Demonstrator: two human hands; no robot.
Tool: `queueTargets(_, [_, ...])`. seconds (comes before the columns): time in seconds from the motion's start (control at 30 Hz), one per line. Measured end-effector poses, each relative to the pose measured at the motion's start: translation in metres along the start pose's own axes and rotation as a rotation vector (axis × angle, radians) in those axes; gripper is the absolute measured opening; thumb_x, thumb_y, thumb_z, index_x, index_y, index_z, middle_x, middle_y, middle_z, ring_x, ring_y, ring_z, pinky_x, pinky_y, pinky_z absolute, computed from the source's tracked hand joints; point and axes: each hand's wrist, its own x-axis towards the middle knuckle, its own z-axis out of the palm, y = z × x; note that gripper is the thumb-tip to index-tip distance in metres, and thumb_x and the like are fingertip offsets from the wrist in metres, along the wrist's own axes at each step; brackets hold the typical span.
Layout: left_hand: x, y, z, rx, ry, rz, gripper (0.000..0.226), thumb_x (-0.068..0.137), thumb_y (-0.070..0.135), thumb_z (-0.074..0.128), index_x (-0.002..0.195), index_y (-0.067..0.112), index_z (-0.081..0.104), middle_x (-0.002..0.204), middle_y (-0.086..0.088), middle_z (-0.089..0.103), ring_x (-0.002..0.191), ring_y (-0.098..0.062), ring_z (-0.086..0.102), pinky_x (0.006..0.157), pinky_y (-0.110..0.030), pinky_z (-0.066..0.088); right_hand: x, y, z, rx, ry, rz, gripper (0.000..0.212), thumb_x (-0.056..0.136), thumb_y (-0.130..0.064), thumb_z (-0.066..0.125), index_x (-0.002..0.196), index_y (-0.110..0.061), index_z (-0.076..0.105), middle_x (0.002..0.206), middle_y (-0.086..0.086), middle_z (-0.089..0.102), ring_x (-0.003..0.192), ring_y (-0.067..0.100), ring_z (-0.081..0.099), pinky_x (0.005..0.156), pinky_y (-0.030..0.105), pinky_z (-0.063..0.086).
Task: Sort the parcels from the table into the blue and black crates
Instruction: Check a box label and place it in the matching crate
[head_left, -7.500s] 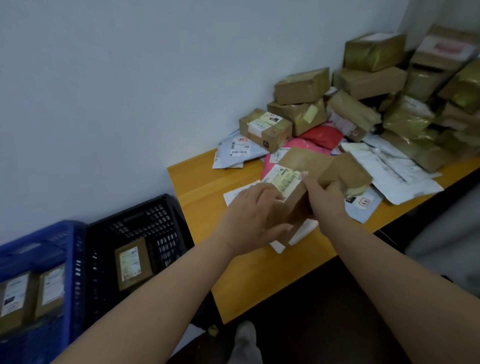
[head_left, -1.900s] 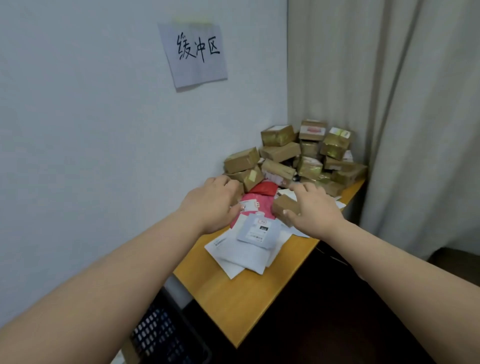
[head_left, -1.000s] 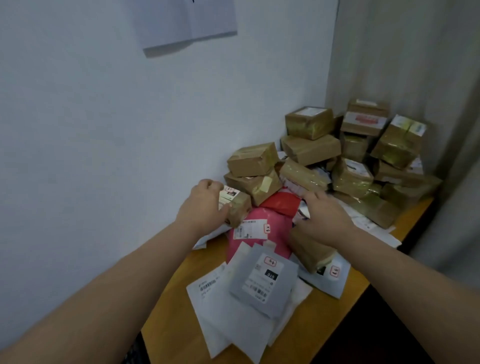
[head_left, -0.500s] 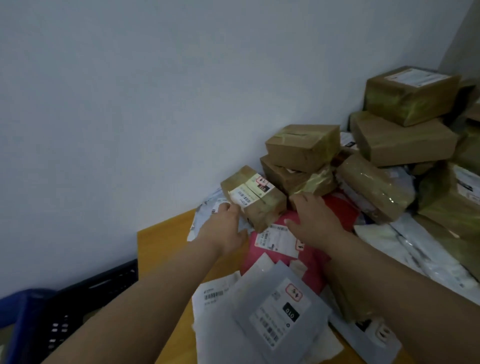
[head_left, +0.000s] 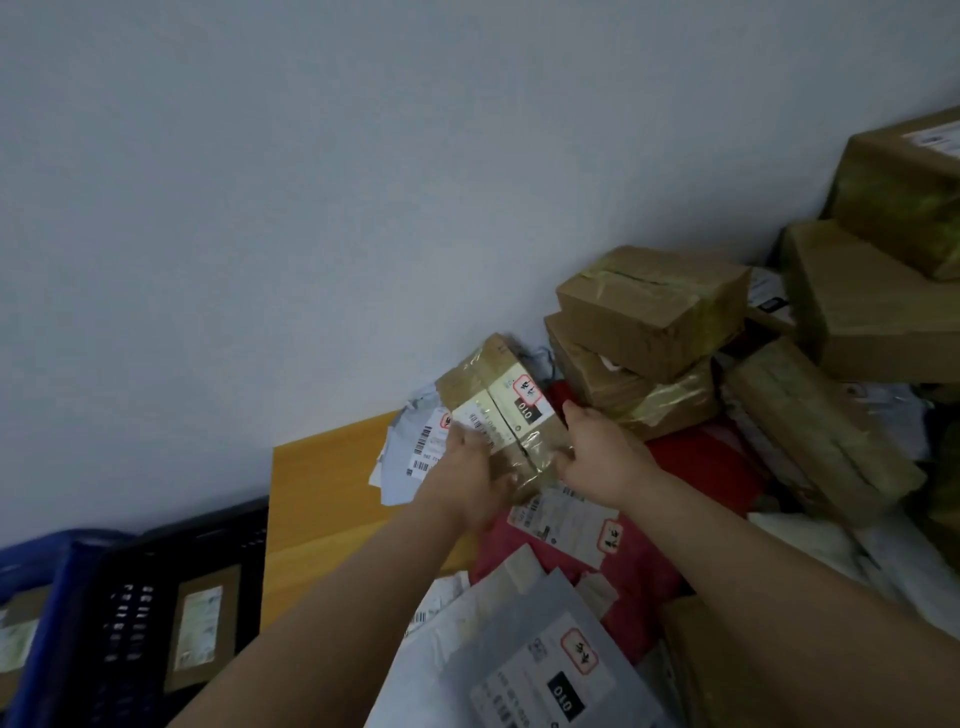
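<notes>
Nearest you, at the bottom edge, lies a grey mailer (head_left: 524, 670) with a label reading 010 — thin, floppy and slick, so it will likely sag and slide if you pinch one corner; take such a bag flat across its middle. Under it a pink bag (head_left: 582, 566) looks just as soft. To your left, below the table (head_left: 322, 499), the black crate (head_left: 156, 613) already holds a flat brown parcel, and the blue crate (head_left: 36, 623) stands just beside it. Farther out, both hands are on the box (head_left: 506, 415), a small taped carton tilted on the pile near the wall, its label also reading 010. Your left hand (head_left: 470, 480) curls round its near-left end; your right hand (head_left: 600, 460) wraps the right side, fingers bent against the cardboard, though the fingertips are hidden behind it. The box looks stiff and probably light, but the glossy tape is likely slippery — hold it by opposite faces on bare cardboard, not on the tape bands. Beyond your right hand two stacked boxes (head_left: 644, 332) lean close, so lift the carton clear rather than dragging it, or the stack may shift.
</notes>
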Motion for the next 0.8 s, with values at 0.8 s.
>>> queueTargets(0.8, [-0.115,-0.113,-0.093,-1.062,0.08,0.262,0.025,0.097,0.018,0.056,0.121,0.022,0.055,0.113,-0.009,0.065,0.092,-0.017,0.068,0.071,-0.027,0.056,-0.09,-0.107,0.02,1.184,0.381,0.154,0.061,0.089,-0.064,0.047,0.134,-0.026,0.034,0.118,-0.003,0.057,0.091,0.021,0.065,0.061,0.032,0.054])
